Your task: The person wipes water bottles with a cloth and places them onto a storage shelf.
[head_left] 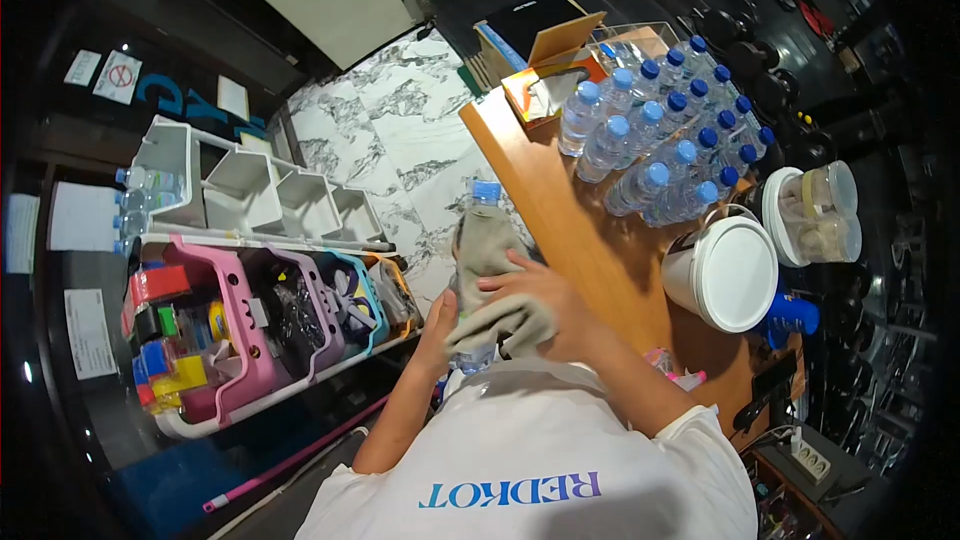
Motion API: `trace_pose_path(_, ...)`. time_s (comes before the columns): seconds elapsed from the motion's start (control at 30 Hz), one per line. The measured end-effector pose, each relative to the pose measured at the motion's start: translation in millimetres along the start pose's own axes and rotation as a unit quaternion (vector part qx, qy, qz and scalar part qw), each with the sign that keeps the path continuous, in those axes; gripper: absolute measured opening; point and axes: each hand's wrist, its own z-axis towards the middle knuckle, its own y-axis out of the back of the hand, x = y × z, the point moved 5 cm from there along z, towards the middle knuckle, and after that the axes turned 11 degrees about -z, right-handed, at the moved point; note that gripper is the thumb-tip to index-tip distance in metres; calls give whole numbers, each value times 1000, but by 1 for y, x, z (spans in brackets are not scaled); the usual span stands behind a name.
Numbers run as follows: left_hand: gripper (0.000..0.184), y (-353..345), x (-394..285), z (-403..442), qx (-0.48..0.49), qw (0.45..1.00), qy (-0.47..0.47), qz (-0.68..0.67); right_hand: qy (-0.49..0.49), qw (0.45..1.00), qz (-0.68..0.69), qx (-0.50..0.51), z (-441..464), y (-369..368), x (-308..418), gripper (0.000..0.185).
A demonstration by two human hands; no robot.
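In front of my chest, a clear plastic water bottle with a blue cap stands roughly upright, mostly covered by a grey-green cloth. My left hand is closed against the bottle's lower left side, its thumb showing and the other fingers largely hidden. From the right, my right hand grips the cloth and presses it on the bottle, fingers bent across the front. A loose fold of the cloth hangs below that hand and hides part of the bottle's base.
On the wooden table at right stand several capped water bottles, a white lidded bucket and clear tubs. At left, a rack holds grey bins above coloured baskets. An opened carton sits at the table's far end.
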Motion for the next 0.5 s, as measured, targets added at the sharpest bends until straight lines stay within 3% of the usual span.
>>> trace_pose_path(0.03,63,-1,-2,-1,28,997,-33,66,-35,998,49,-20,-9,5,-15,31)
trace_pose_path(0.07,69,-2,-4,-2,55,988,-64,133,-86,983,88,-134,-18,14,-24,28)
trace_pose_path(0.13,69,6,3,0,41,987,-68,139,-192,910,185,-319,-37,30,-51,32)
trace_pose_path(0.17,69,10,7,2,48,986,-67,142,-185,873,244,-380,-39,43,-62,34)
trace_pose_path(0.2,69,8,9,3,56,986,-64,146,-185,873,243,-381,-38,46,-65,34)
trace_pose_path(0.27,66,-1,10,-1,84,985,-60,135,-99,886,11,-454,-41,62,-53,38)
trace_pose_path(0.3,62,-8,10,-2,110,985,-58,124,68,896,184,-398,-21,72,-20,34)
trace_pose_path(0.33,62,-11,11,0,112,984,-58,126,16,948,27,-316,-4,75,8,39)
trace_pose_path(0.37,64,-14,10,0,111,979,-87,148,-38,965,-129,-224,11,68,24,46)
trace_pose_path(0.4,65,-16,9,0,110,973,-115,170,-191,969,70,-141,25,45,2,54)
trace_pose_path(0.43,65,-16,10,0,113,972,-112,173,24,969,-233,-74,32,31,37,56)
trace_pose_path(0.5,66,-3,17,5,64,981,-94,157,71,975,-207,-45,20,-7,36,48)
